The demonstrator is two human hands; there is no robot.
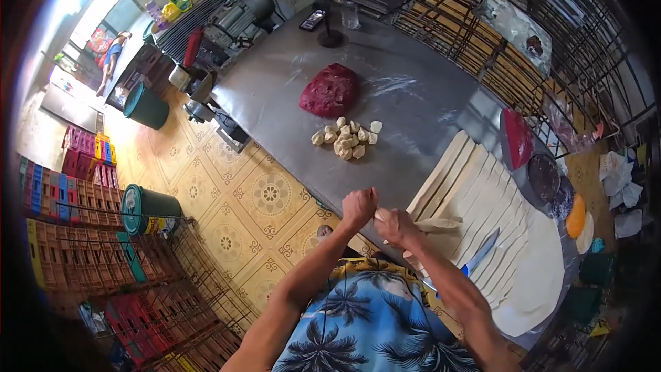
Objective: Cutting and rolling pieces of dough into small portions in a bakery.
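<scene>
My right hand (397,227) is closed round a pale dough strip (441,224), whose loose end trails over the cut dough sheet. Close beside it, my left hand (360,208) is curled into a fist near the table's front edge; what its fingers hold, if anything, is hidden. To my right the large dough sheet (530,248) lies flat, sliced into long strips over much of its width. A knife (484,251) with a blue handle rests on it. Ahead of my hands sits a pile of small dough pieces (346,141), with a dark red dough lump (332,91) behind it.
The grey metal table (268,96) carries a phone (312,20), a glass (350,15) and a dark stand (330,38) at its far end. Red (516,139), dark and orange (575,216) lumps line the right edge. Wire racks stand beyond; green bins (148,210) and crates are left.
</scene>
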